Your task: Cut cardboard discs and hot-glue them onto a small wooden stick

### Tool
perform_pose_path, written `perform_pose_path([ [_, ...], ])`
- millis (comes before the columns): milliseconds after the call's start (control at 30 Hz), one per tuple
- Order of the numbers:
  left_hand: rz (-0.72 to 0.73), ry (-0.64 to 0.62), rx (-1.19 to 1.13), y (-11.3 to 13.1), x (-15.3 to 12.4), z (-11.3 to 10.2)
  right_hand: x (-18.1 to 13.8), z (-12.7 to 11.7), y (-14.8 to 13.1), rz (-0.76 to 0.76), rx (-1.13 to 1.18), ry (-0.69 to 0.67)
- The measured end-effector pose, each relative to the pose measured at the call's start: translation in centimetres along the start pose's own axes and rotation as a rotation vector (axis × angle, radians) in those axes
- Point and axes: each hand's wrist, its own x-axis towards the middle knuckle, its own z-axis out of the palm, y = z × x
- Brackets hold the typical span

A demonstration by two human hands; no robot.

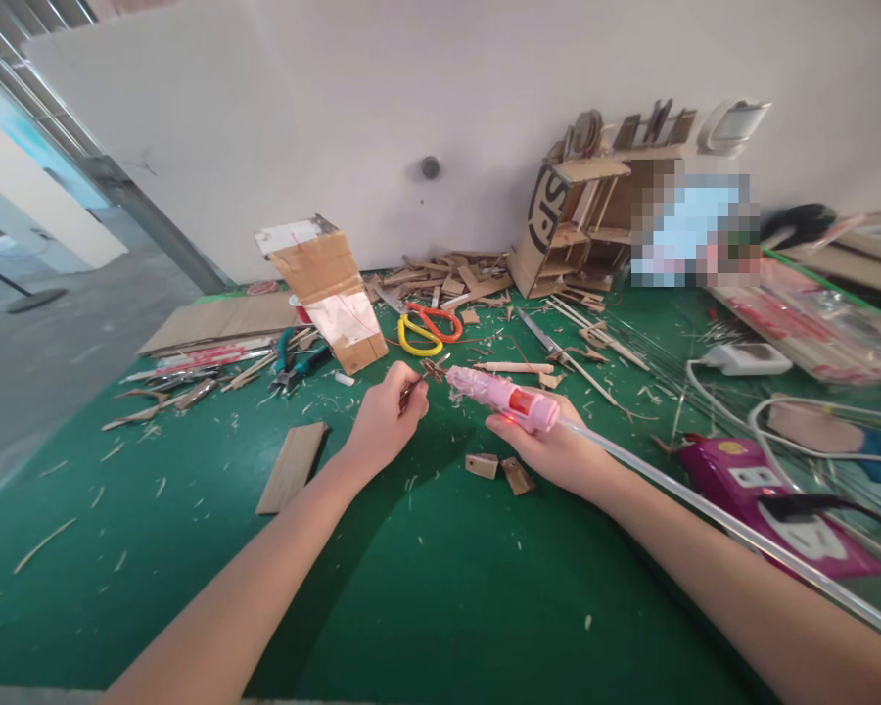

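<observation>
My right hand [547,446] is wrapped round a pink hot glue gun [485,390] with a red light glowing on its side. A long clear glue stick [675,482] runs out of its back end over my right forearm. The gun's nozzle points left at a small brown piece [433,369], which my left hand [389,416] pinches between thumb and fingers. The piece's exact kind is too small to make out, and I cannot tell whether the nozzle touches it. Below the gun lie two small cardboard pieces [483,466]. A cardboard strip [294,468] lies left of my left hand.
Behind my hands are orange-and-yellow scissors [420,338], a knife [550,343], pliers [290,367] and a folded cardboard piece [330,289]. A cardboard shelf model [573,230] stands by the wall near scraps [447,279]. A purple power strip [770,509] with cables sits at right.
</observation>
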Motion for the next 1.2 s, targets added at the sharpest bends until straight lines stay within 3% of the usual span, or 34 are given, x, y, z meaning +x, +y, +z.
perform_pose_path([
  [1200, -0.045, 0.003, 0.03, -0.11, 0.13, -0.08, -0.02, 0.01, -0.1, 0.023, 0.061, 0.005],
])
